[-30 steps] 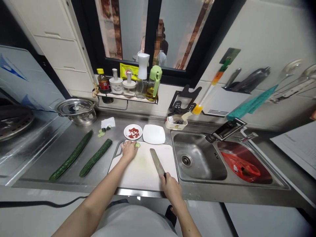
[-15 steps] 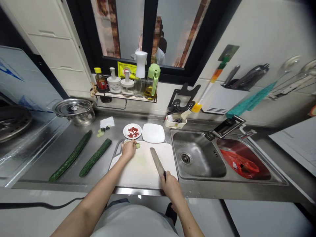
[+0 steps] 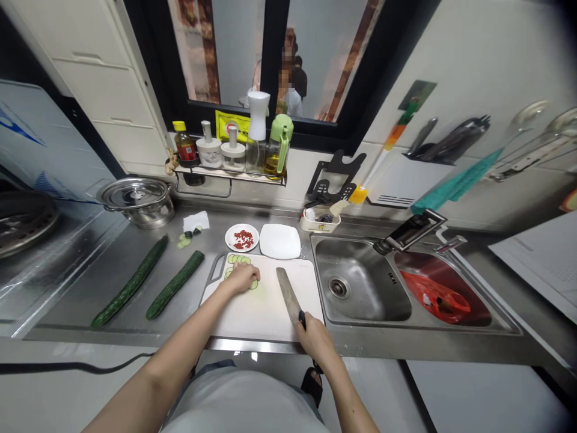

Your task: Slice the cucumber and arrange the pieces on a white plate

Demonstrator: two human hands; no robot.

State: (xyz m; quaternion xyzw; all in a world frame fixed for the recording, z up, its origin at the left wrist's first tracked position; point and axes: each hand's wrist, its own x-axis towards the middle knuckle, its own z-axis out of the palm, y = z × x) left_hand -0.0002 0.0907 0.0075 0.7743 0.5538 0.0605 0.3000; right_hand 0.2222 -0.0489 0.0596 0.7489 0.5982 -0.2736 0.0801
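My left hand (image 3: 243,278) is over the white cutting board (image 3: 270,319), fingers curled down onto cucumber slices; one cucumber slice (image 3: 255,284) shows at its fingertips. Behind it, a row of overlapping slices (image 3: 238,258) lies along the board's top left. More slices are partly hidden beside the hand. My right hand (image 3: 318,337) grips the black handle of a kitchen knife (image 3: 288,291). Its broad blade lies low over the right half of the board, tip pointing away from me. Two whole cucumbers, one longer (image 3: 130,282) and one shorter (image 3: 175,285), rest on the steel counter to the left.
Behind the board stand a plate of chopped red bits (image 3: 229,239) and a white square plate (image 3: 280,242). Cucumber ends lie by a white tissue (image 3: 198,220). A lidded pot (image 3: 144,207) is at back left. The double sink (image 3: 365,288) holds a red bag (image 3: 437,299).
My left hand has moved nearer and slightly right, uncovering the row of slices at the board's top left. The knife stays in my right hand, nearly unmoved.
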